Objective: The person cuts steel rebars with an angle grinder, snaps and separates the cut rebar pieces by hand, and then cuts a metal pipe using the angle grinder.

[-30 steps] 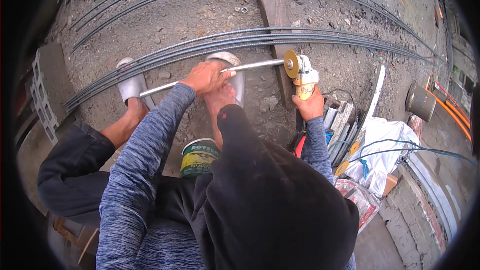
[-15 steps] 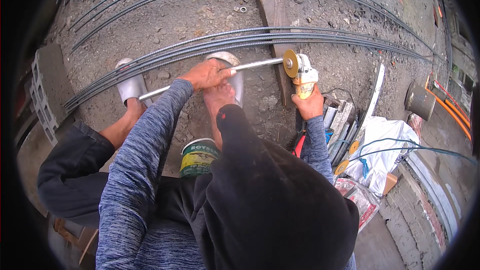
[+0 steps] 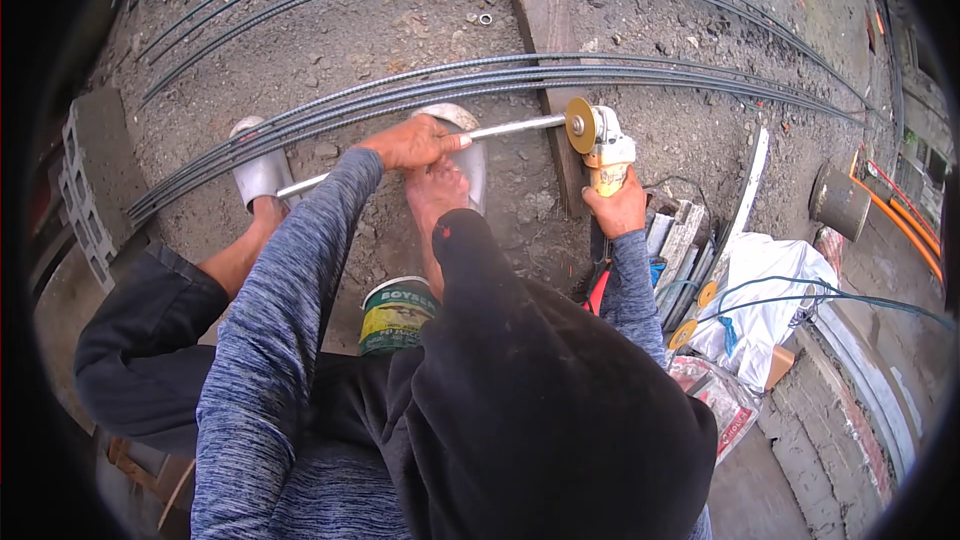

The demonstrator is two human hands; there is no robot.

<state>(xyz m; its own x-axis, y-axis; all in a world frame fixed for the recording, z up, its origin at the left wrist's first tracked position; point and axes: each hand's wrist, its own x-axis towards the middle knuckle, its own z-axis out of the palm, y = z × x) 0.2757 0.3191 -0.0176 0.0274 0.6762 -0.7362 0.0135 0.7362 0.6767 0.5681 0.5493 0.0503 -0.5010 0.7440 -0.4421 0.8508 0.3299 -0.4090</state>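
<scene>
Over the metal rod (image 3: 510,128), left hand (image 3: 415,143) palm down, right hand (image 3: 615,208) gripping grinder (image 3: 600,145)

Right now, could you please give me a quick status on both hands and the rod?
Left hand pressing the steel rod down. Right hand gripping the angle grinder, disc at the rod's end. Rebar bundle lies just beyond the disc.

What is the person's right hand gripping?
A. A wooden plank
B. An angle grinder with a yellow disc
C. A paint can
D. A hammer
B. The right hand grips the angle grinder, whose yellow disc meets the end of the thin metal rod that the left hand presses down over the wooden plank.
</scene>
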